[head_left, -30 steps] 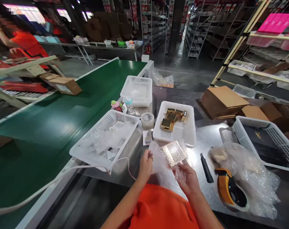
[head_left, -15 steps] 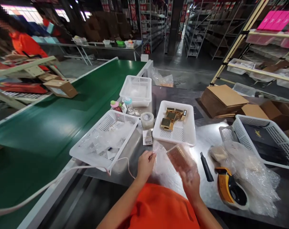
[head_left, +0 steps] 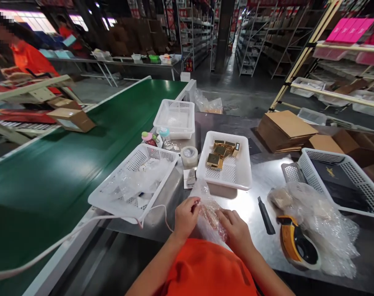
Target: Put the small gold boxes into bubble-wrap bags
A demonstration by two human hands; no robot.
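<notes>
Between my hands, close to my body, is a clear plastic bag (head_left: pixel 201 190) with a reddish-brown bubble-wrapped item (head_left: pixel 212 220) in or against it; which of the two I cannot tell. My left hand (head_left: pixel 186 217) pinches the bag's left edge. Curled fingers of my right hand (head_left: pixel 235 230) grip the wrapped item from the right. Just beyond them stands a white basket (head_left: pixel 245 176) holding several gold boxes (head_left: pixel 220 151). A small stack of printed cards (head_left: pixel 189 178) and a roll of clear tape (head_left: pixel 189 156) lie left of that basket.
A black box cutter (head_left: pixel 266 216), a yellow tape dispenser (head_left: pixel 287 242) and loose bubble wrap (head_left: pixel 325 230) lie at the right. At left, a white basket (head_left: pixel 94 196) of plastic bags borders the green conveyor (head_left: pixel 125 119). Flat cardboard (head_left: pixel 285 127) is stacked at the back right.
My right hand has brought the wrapped item left and down to the bag at my left hand. On the conveyor, the carton has shifted slightly left in view.
</notes>
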